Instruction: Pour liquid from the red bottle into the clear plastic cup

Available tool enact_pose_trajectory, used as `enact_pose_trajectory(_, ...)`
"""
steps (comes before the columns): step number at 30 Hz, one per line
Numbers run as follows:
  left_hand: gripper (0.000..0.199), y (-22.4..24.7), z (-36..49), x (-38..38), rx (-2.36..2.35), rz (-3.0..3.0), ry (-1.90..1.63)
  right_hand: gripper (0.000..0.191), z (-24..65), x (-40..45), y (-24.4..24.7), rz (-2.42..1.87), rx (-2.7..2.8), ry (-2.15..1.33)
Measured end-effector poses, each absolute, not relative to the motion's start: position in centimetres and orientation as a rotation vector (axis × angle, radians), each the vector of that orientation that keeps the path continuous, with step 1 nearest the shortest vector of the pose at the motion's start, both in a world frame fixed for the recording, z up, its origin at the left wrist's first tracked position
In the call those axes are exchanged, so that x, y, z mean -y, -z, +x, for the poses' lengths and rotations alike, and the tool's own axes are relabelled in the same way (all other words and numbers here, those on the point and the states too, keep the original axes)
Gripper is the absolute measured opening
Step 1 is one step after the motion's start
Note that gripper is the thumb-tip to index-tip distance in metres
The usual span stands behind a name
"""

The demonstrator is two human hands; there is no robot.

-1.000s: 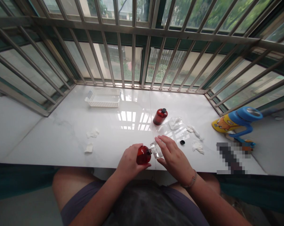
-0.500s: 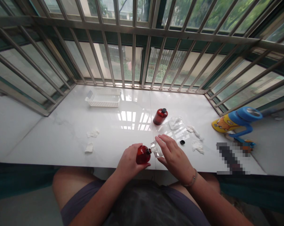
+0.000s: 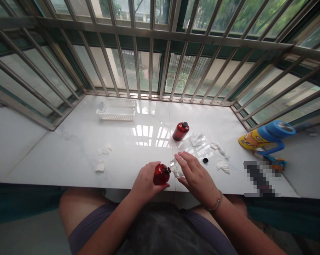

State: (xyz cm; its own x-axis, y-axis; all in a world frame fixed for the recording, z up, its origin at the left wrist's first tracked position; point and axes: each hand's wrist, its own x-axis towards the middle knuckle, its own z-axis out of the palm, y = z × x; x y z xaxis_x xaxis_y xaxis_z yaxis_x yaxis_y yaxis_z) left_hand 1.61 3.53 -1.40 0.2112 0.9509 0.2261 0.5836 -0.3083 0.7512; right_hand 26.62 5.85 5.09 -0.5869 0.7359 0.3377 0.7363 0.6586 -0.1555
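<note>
My left hand [image 3: 146,181] is wrapped round a red-brown bottle [image 3: 160,174], whose open dark neck points to the right. In my right hand [image 3: 194,175] is a small clear container [image 3: 177,169], tilted so its mouth meets the bottle's neck. Behind my hands a second red-brown bottle [image 3: 180,131] stands upright with a black cap on. A loose black cap [image 3: 205,160] lies right of my right hand's fingers. Whether liquid passes between the two openings is too small to tell.
A white perforated basket [image 3: 116,115] sits at the back left. Crumpled tissues [image 3: 223,165] and clear plastic packaging [image 3: 198,139] lie to the right, more tissue pieces [image 3: 100,166] to the left. A blue and yellow flask [image 3: 263,136] and a blurred-out dark object [image 3: 259,179] are far right.
</note>
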Motion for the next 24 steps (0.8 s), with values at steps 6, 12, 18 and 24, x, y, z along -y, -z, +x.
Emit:
enact_pose_trajectory(6, 0.092, 1.37, 1.66, -3.58, -1.417, 1.973, -0.944, 0.089, 26.61, -5.96, -5.27, -1.155, 2.509, 0.02)
enact_pose_trajectory(12, 0.093, 1.63, 1.69, -3.55, -1.414, 1.969, -0.931, 0.085, 26.67, -6.01, -5.44, -1.152, 2.531, 0.051)
enact_pose_trajectory(18, 0.092, 1.69, 1.7, -3.56, -1.408, 1.953, -0.932, 0.087, 26.72, -6.07, -5.51, -1.12, 2.563, 0.07)
enact_pose_trajectory(24, 0.092, 1.65, 1.7, -3.52, -1.406, 1.94, -0.937, 0.089, 26.72, -6.25, -5.55, -1.112, 2.577, 0.09)
